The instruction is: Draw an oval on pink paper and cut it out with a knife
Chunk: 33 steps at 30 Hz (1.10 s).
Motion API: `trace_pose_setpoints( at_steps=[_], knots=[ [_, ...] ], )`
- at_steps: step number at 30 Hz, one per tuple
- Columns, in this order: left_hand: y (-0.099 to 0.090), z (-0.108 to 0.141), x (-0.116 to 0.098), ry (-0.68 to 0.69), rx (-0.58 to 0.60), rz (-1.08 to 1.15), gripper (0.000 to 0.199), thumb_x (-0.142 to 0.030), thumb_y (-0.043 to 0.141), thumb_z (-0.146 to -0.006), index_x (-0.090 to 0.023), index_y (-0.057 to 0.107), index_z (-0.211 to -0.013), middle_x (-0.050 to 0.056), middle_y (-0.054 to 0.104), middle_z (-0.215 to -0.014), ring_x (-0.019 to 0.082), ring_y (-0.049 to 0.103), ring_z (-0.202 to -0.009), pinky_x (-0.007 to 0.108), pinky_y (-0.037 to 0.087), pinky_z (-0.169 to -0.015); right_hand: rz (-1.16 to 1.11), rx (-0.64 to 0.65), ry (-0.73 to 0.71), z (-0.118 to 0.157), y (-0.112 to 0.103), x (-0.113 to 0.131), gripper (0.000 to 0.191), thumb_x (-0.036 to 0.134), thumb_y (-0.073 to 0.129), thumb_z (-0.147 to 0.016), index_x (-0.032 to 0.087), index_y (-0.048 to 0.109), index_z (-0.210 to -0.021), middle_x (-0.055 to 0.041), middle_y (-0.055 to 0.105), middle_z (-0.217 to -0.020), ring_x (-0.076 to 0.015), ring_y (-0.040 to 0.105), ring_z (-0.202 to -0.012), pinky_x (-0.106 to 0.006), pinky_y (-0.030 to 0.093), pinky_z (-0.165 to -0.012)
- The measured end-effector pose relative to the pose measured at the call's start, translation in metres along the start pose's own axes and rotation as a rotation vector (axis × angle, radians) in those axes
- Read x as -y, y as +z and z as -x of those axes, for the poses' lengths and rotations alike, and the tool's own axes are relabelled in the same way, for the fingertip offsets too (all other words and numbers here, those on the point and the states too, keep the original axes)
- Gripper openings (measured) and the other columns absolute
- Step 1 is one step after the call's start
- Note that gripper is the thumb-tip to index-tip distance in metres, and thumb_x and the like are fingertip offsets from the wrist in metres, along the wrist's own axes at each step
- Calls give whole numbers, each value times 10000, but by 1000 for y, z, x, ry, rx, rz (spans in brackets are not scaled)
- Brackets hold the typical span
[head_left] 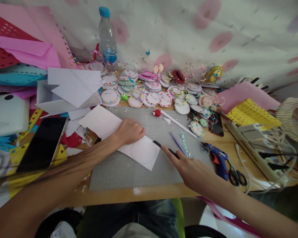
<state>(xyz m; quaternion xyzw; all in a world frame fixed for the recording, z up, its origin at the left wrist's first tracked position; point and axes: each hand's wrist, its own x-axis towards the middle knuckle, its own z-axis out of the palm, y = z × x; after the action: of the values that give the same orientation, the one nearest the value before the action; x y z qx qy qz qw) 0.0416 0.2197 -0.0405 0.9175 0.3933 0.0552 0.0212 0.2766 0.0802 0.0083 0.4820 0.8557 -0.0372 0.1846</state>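
A strip of white paper (143, 158) with a thin teal circle drawn near its end lies on the grey cutting mat (136, 178). My left hand (130, 131) presses on it beside the circle, fingers curled in. From the right, my right hand (186, 165) grips a slim black tool (173, 154), its index finger stretched along it. The tool's front end meets the paper's right edge near the circle; its tip is too small to identify. Close to that hand lie a lilac strip (177, 142) and a teal dotted strip (184, 143).
Several decorated paper discs (152, 99) crowd the back below a water bottle (108, 43). At right are a blue glue gun (220, 162), scissors (237, 177) and a power strip (253, 148). A phone (43, 143) and a white box (43, 96) stand left among paper scraps.
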Motion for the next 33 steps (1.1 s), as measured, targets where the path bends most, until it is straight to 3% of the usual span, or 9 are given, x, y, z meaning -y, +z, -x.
trace_pose_setpoints(
  at_steps=[14,21,30,33],
  knots=[
    [-1,0,-3,-47,23,-8,497,-315,305,-937,-105,724,-770,128,724,-778,230,676,-711,294,390,-559,-76,117,28,8,-7,9,1029,-80,389,-650,163,-149,-1492,-125,587,-1057,-208,662,-658,-307,516,-546],
    [-3,0,-4,-68,25,-12,498,-310,300,-935,-99,717,-763,130,725,-775,232,680,-711,299,398,-561,-142,31,19,17,5,15,913,7,440,-775,133,-100,-1502,-147,597,-1055,-185,656,-684,-268,499,-578],
    [-4,-1,-6,-89,55,-9,503,-313,285,-936,-102,723,-807,150,725,-806,260,689,-755,321,427,-593,-233,81,65,25,4,31,1012,-61,423,-667,125,-123,-1499,-154,609,-1039,-198,662,-684,-266,500,-604],
    [-6,-1,-7,-117,84,-1,491,-317,301,-934,-111,727,-806,151,730,-835,267,693,-779,324,441,-616,-354,40,87,31,1,29,877,8,410,-777,152,-42,-1515,-159,621,-1080,-217,681,-777,-291,517,-670]
  ],
)
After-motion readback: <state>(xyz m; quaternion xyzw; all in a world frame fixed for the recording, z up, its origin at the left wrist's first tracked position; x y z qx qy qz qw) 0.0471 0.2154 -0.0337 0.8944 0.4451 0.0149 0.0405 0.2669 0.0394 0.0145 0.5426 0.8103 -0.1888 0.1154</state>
